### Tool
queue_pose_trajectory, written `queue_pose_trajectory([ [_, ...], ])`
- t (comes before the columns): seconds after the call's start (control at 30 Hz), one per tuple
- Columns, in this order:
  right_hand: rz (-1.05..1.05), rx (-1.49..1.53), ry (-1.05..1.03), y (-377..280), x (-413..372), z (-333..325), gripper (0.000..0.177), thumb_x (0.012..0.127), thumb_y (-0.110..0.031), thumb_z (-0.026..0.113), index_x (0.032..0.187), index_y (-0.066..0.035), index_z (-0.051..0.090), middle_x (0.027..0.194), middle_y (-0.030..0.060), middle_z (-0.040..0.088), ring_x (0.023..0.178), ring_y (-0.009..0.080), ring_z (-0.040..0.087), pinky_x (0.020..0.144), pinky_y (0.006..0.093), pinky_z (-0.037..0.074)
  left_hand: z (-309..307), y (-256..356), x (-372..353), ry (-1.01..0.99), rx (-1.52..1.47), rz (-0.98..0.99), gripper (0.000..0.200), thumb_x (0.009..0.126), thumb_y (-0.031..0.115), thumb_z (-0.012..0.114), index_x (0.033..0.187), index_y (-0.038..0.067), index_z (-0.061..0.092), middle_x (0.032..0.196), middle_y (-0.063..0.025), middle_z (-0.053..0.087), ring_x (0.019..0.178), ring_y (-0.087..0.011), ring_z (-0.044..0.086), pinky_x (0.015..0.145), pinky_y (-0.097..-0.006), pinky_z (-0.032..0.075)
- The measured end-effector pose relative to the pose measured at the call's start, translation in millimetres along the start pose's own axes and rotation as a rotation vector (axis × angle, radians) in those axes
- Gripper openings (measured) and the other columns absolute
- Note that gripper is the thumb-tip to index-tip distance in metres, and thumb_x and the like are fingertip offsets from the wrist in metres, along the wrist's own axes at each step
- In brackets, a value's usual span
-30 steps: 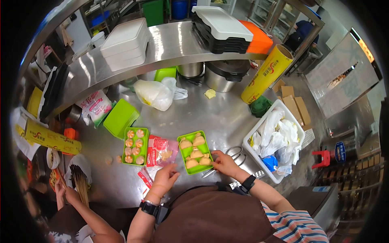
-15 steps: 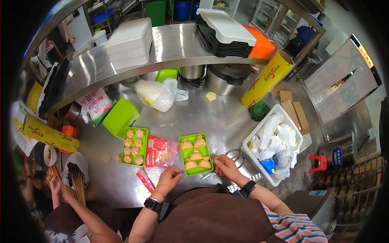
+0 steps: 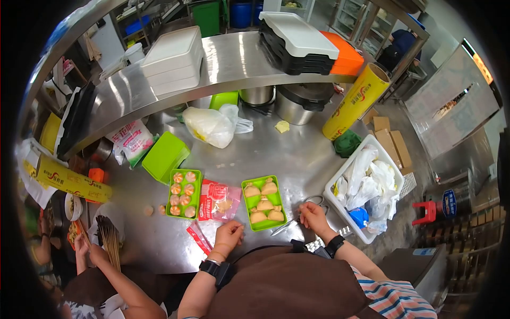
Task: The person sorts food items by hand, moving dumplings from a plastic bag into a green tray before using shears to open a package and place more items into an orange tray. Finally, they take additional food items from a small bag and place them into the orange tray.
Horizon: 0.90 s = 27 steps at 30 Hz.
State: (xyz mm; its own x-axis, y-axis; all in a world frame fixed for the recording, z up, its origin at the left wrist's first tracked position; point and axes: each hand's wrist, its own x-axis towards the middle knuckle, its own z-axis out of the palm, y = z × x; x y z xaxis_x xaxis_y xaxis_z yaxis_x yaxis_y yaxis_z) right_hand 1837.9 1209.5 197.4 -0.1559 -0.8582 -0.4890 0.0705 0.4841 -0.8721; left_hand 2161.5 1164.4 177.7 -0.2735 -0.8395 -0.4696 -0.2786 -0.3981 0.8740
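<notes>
Right hand (image 3: 313, 217) curls over the scissors (image 3: 319, 201) just right of the green tray (image 3: 250, 204), which keeps the dumplings (image 3: 264, 203) close in front. Left hand (image 3: 229, 234) is half-curled at the tray's near-left corner; can't tell if it's holding anything.

Green rectangular tray (image 3: 247, 205), flat on bench (image 3: 297, 154), holds five tan pouch dumplings (image 3: 264, 203). Steel scissors (image 3: 285, 227) lie at its 4 o'clock, blades toward 8 o'clock.
</notes>
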Motion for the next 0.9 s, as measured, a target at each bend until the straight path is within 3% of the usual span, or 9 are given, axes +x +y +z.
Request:
queue_pose_trajectory([
  [0.37,-0.033,0.061,0.003,2.7,-0.3,-0.7,0.021,0.098,-0.025,0.055,0.090,-0.005,0.057,0.061,0.0026,0.059,0.042,0.0074,0.046,0.041,0.0218,0.035,-5.6,-3.0,0.8,-0.081,0.000,-0.053,0.010,0.092,0.013,0.066,0.090,0.004,0.065,0.069,-0.0032,0.065,0.051,-0.0091,0.057,0.046,-0.0231,0.045],
  [0.57,-0.055,0.044,-0.023,4.6,0.5,-2.3,0.021,0.099,-0.026,0.055,0.091,-0.006,0.057,0.062,0.0029,0.059,0.043,0.0072,0.046,0.041,0.0229,0.035,-15.4,57.7,-8.7,-0.225,0.107,-0.076,0.011,0.088,0.011,0.070,0.095,0.003,0.067,0.079,-0.0038,0.068,0.061,-0.0095,0.061,0.053,-0.0252,0.050],
  [0.63,-0.055,0.068,-0.015,5.3,0.5,-2.4,0.021,0.099,-0.025,0.055,0.091,-0.006,0.056,0.062,0.0028,0.059,0.043,0.0073,0.046,0.042,0.0230,0.035,-12.2,67.7,4.5,-0.080,0.329,0.312,0.015,0.085,0.009,0.072,0.097,0.003,0.067,0.080,-0.0046,0.068,0.066,-0.0096,0.062,0.058,-0.0270,0.051],
  [0.67,-0.053,0.074,-0.017,3.0,-1.2,-2.1,0.019,0.098,-0.023,0.055,0.090,-0.005,0.057,0.063,0.0036,0.059,0.043,0.0073,0.046,0.042,0.0228,0.036,-3.1,96.1,3.1,-0.021,0.456,0.505,0.020,0.080,0.010,0.075,0.098,0.004,0.067,0.080,-0.0067,0.067,0.065,-0.0150,0.063,0.059,-0.0302,0.051],
  [0.8,-0.077,0.085,-0.026,1.0,-3.3,-1.6,0.018,0.097,-0.020,0.056,0.090,-0.004,0.058,0.063,0.0041,0.060,0.044,0.0071,0.047,0.043,0.0228,0.036,28.4,129.7,21.4,-0.032,0.819,0.555,0.020,0.077,0.008,0.073,0.096,0.007,0.068,0.089,-0.0088,0.065,0.075,-0.0235,0.065,0.065,-0.0347,0.053],
  [0.87,-0.076,0.093,-0.018,0.7,-4.0,-1.5,0.018,0.097,-0.020,0.056,0.090,-0.004,0.058,0.062,0.0039,0.060,0.044,0.0071,0.047,0.043,0.0230,0.036,42.7,114.2,40.3,-0.027,1.043,0.958,0.023,0.073,0.008,0.070,0.096,0.009,0.068,0.100,-0.0096,0.062,0.089,-0.0299,0.062,0.072,-0.0404,0.052],
  [0.9,-0.080,0.094,-0.017,0.8,-3.8,-1.4,0.018,0.097,-0.020,0.056,0.090,-0.004,0.059,0.062,0.0037,0.060,0.044,0.0071,0.047,0.043,0.0232,0.036,49.2,110.6,44.9,-0.037,1.046,0.962,0.023,0.073,0.008,0.070,0.096,0.009,0.068,0.100,-0.0096,0.062,0.089,-0.0299,0.062,0.072,-0.0404,0.052],
])
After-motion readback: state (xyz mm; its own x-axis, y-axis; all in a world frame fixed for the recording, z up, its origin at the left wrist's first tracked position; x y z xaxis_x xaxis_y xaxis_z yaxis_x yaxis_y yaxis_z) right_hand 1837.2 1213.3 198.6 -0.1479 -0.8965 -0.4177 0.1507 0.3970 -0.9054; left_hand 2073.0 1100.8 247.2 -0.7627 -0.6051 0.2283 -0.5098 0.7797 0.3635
